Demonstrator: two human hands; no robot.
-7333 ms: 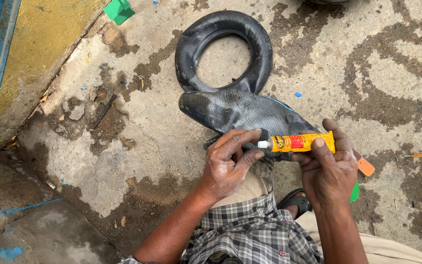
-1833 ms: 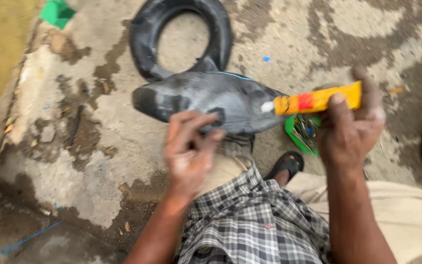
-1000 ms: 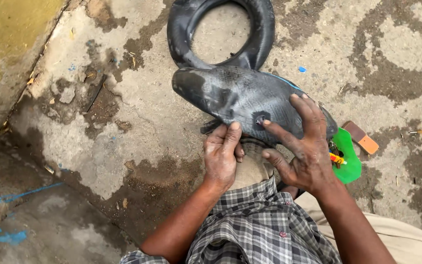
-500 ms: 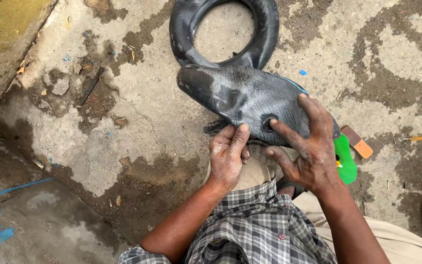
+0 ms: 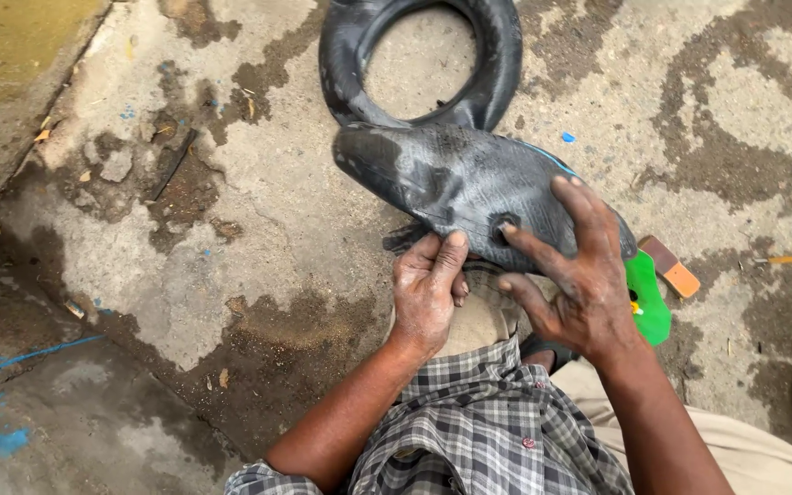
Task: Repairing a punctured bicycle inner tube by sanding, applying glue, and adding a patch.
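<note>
Tube repair, mid-step. Black inner tube (image 5: 451,174) lies on the concrete floor (image 5: 258,229). Its far loop sits round on the ground, and the near section is flattened and pulled across the person's knee (image 5: 483,316).

Left hand (image 5: 425,293): fingers curled in tight, thumb up on the near edge of the tube. It looks like it is pinching that edge against the knee. The under-fingers are hidden, so the grip is a judgement.

Right hand (image 5: 579,275): splayed wide, nothing in it, palm off the rubber. The index fingertip rests at a small dark spot (image 5: 506,225) on the flattened section, and the other fingers fan over the tube's right end.

Step in hand, my read: working that spot by fingertip, either rubbing something in or feeling the surface. Can't tell whether the spot is a hole, a wet dab or a patch.

What the next move calls for:
- left hand holding the rubber flat and taut over the knee, so the spot doesn't crease
- light, even fingertip pressure confined to the spot
- keeping the area clear of floor grit

Nearby: a green flat piece (image 5: 648,298) just right of the right hand, partly under it, and an orange-brown block (image 5: 671,266) beside that. Both sit within reach of the right hand.
</note>
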